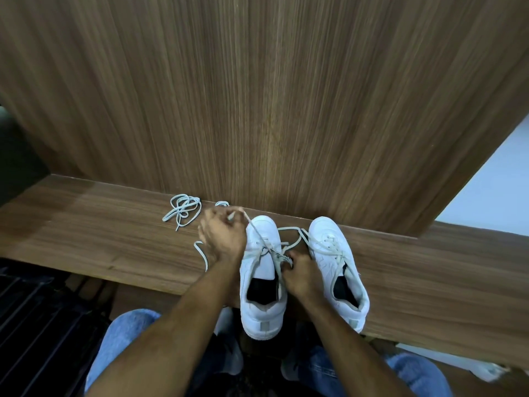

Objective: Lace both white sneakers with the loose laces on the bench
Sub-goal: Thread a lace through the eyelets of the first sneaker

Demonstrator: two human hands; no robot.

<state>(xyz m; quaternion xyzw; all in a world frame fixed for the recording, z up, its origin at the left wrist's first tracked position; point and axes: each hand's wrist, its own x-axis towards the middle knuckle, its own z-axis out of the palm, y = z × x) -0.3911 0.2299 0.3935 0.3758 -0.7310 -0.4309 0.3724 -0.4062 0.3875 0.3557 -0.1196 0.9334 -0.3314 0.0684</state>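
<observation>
On bench (94,233), hands (221,234) (297,277) lace unbranded sneaker (262,285).

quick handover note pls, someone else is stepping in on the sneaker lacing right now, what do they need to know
Left hand: pinches one end of the lace, pulled up and away from the left sneaker.
Right hand: fingers curled on the lace at that sneaker's eyelets.
Right sneaker: stands beside it on the bench, lace crossed through its eyelets; whether it is finished I cannot tell.
Loose lace: bundled on the bench, left of the hands.
Done: left sneaker's lower eyelets threaded.
Left: the left sneaker's upper eyelets, then check the right one.
</observation>
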